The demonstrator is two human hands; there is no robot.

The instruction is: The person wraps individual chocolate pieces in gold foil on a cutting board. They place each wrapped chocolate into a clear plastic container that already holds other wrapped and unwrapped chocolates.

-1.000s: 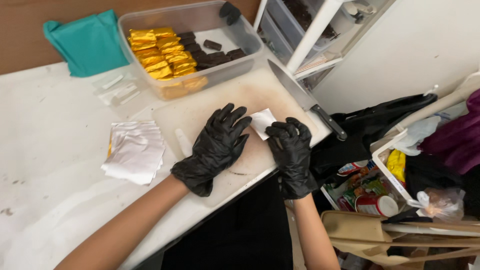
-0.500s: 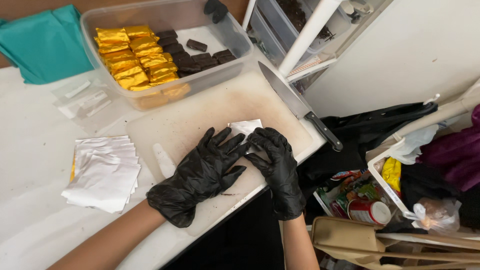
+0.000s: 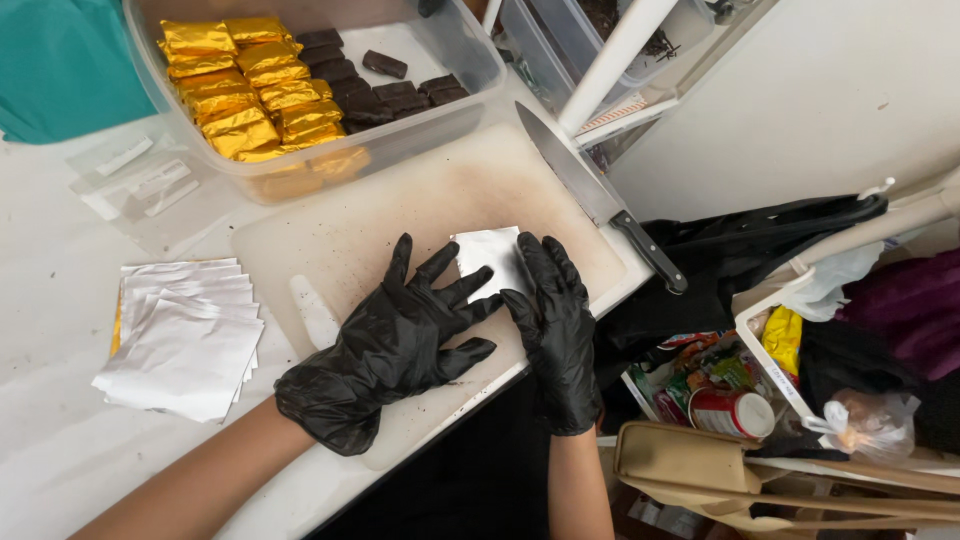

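Both gloved hands had slid toward the middle of the cutting board (image 3: 400, 215) since the earlier frames, and the stack of foil sheets (image 3: 185, 335) sat farther left in view as the head camera shifted. The left hand (image 3: 385, 350), in a black glove, lay flat with fingers spread, its fingertips pressing on the near edge of a small silver foil square (image 3: 487, 255). The right hand (image 3: 555, 325), also gloved in black, rested beside it, fingers extended over the right part of the same square. Neither hand was clenched; both pressed down open-palmed rather than grasping. What lay under the foil could not be told.

The foil square lay on the white cutting board, near its centre, between the two hands' fingertips. A large knife (image 3: 590, 200) rested on the board's right edge, blade pointing away from the person. Behind the board stood a clear plastic tub (image 3: 470, 85) holding gold-wrapped pieces (image 3: 240, 95) on the left and bare dark chocolate bars (image 3: 380, 90) on the right. A teal cloth (image 3: 60, 70) lay at the far left.
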